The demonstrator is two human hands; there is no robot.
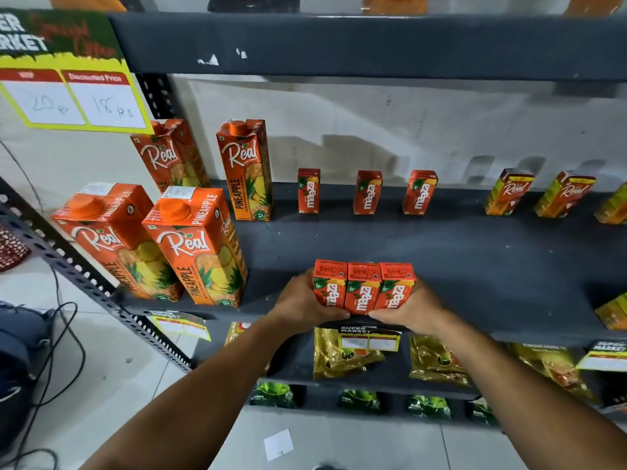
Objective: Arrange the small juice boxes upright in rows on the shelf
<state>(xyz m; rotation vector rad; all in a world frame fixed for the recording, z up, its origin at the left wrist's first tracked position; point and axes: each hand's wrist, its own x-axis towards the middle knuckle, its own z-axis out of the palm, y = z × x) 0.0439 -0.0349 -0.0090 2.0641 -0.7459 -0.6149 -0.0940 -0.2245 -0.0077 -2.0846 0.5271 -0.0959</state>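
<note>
Three small red Maaza juice boxes (363, 287) stand upright side by side at the front edge of the dark grey shelf (475, 259). My left hand (300, 301) presses against the left box and my right hand (412, 308) against the right box, so the trio is squeezed between them. At the back of the shelf three more small Maaza boxes (367, 192) stand upright in a spaced row. Further right, small yellow-and-red Real boxes (509, 191) stand along the back.
Tall Real pineapple cartons (200, 245) fill the shelf's left end, two in front and two behind. Another small box (614, 315) sits at the front right edge. Gold pouches (342, 354) lie on the lower shelf. A price sign (74, 93) hangs top left.
</note>
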